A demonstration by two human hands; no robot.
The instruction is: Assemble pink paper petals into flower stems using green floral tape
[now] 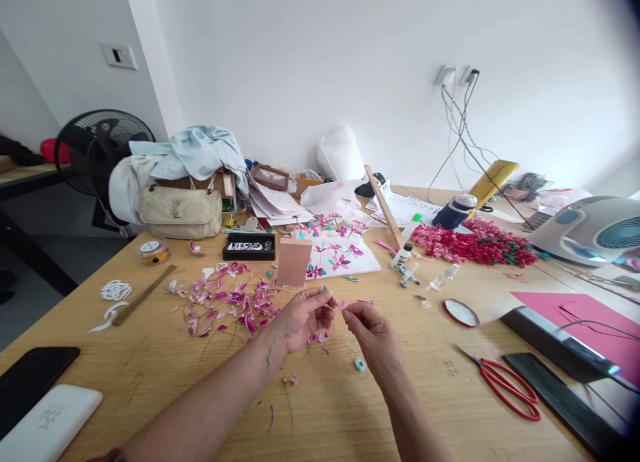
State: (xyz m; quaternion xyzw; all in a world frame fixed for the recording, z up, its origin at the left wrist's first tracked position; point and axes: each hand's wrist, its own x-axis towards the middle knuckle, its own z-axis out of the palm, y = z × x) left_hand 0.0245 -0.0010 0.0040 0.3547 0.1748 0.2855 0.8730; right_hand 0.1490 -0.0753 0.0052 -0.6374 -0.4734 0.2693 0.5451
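Note:
Near the middle of the wooden table, my left hand (pixel 307 315) is closed in a pinch, with a small pink petal piece (pixel 341 304) at its fingertips. Facing it, my right hand (pixel 373 329) pinches at the other side of that piece, fingertips almost meeting the left ones. Fine thread or wire between them is too small to make out. Below the hands lie a teal spool (pixel 360 365) and loose pink petals (pixel 293 379). A large scatter of pink petals with thin stems (pixel 235 302) lies left of my left hand.
Red-handled scissors (pixel 510 385), a black power strip (pixel 560 342) and a round lid (pixel 461 313) lie at right. Behind are an upright wooden block (pixel 294 262), small bottles (pixel 401 256) and red flower strands (pixel 475 243). A white power bank (pixel 53 419) is at front left.

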